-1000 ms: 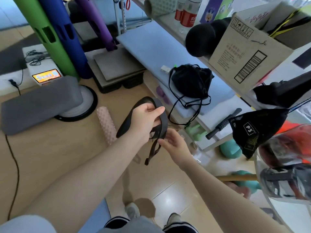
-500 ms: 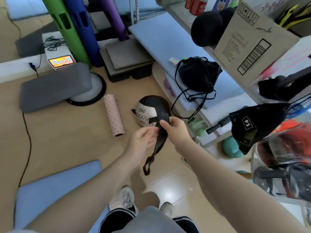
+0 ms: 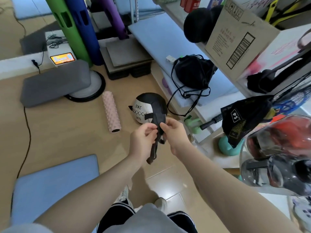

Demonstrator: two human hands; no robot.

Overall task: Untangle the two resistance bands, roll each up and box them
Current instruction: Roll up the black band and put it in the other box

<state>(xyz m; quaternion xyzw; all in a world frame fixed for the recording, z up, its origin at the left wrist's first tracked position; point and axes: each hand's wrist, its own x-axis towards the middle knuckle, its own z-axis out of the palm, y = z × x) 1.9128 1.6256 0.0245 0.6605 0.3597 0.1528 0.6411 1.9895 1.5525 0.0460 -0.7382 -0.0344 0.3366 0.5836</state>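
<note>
Pinching the black band (image 3: 157,122) at centre frame, left hand (image 3: 142,143) and right hand (image 3: 175,133) grasp its top, the tail hanging toward 6 o'clock. Rolling well probably needs flat, tight, even turns; the box (image 3: 235,37) sits at 2 o'clock.

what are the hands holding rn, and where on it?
Both hold the black resistance band. The left hand and right hand pinch it side by side at its upper bunched part; the rest dangles below them.
</note>
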